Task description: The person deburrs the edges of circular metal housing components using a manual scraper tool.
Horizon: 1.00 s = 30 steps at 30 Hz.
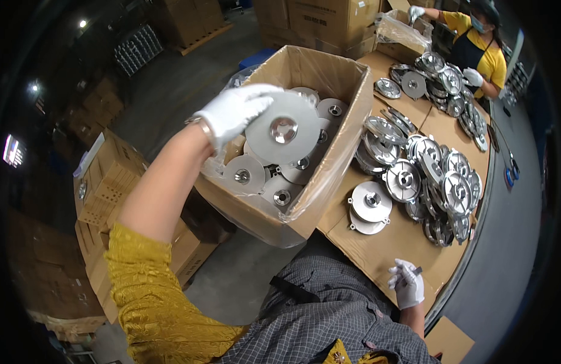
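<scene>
My left hand (pixel 235 114), in a white glove, grips the edge of a round metal cover (pixel 262 134) with a shiny hub. It holds the cover over an open cardboard box (pixel 330 203) lined with clear plastic. Inside the box lie several similar grey covers (pixel 243 174). At the near part of the table, my gloved right hand (pixel 408 290) closes around a small dark stick-like tool (pixel 418 270); only its end shows. Two stacked covers (pixel 371 203) lie flat on the table beyond that hand.
Piles of shiny metal covers (pixel 435 182) spread over the cardboard-topped table (pixel 359 246). At the far end, a co-worker's gloved hand (pixel 473 77) is beside another pile. Cartons (pixel 119 176) stand on the left, with more cartons (pixel 317 24) behind the box.
</scene>
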Motion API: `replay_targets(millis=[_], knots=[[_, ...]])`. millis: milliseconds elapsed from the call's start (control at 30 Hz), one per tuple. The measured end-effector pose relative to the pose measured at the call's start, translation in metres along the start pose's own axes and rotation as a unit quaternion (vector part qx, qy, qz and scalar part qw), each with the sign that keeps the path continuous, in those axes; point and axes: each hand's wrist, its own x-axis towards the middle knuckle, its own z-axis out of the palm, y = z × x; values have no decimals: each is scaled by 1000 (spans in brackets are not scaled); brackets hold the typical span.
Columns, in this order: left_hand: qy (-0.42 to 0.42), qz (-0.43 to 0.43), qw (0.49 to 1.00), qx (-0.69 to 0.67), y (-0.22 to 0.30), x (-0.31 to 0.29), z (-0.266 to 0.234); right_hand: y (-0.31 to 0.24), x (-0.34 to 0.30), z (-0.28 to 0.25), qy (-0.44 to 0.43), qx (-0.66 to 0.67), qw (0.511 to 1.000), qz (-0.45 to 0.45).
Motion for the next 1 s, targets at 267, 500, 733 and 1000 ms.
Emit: replay_targets(millis=[267,500,733,1000], knots=[[-346,-49,894,279,-108,55,40,-2,0,9,24,-16,999,24],[-438,-7,830,346,-134,63,72,-2,-6,6,52,-28,997,46],[-349,31,817,458,-103,50,83,-14,-2,17,44,-19,994,95],[-329,45,787,520,-104,51,88,-48,22,-4,169,-310,909,-220]])
